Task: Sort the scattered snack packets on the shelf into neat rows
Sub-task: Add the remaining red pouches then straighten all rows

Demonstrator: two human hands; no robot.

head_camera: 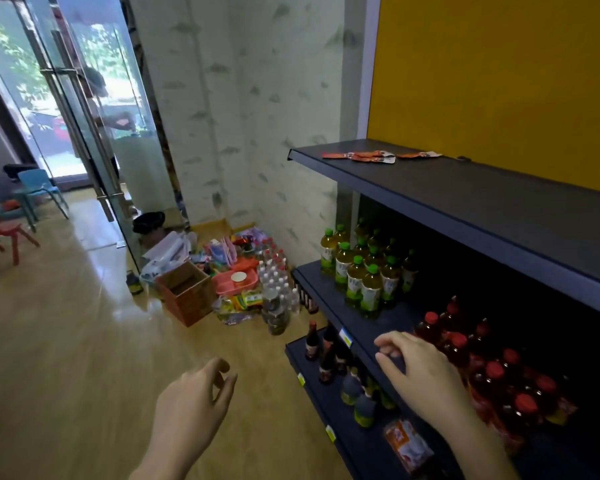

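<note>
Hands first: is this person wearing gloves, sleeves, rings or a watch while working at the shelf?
No. The left hand and right hand are both bare, with no gloves, rings or markings visible. Both wrists and forearms are uncovered as far as the picture shows: no sleeve, watch or bracelet.

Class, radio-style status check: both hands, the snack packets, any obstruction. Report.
Left hand empty, open, off the shelving. Right hand empty, over middle shelf edge. Snack packets scattered on top shelf, untouched. Nothing blocking them.
</note>
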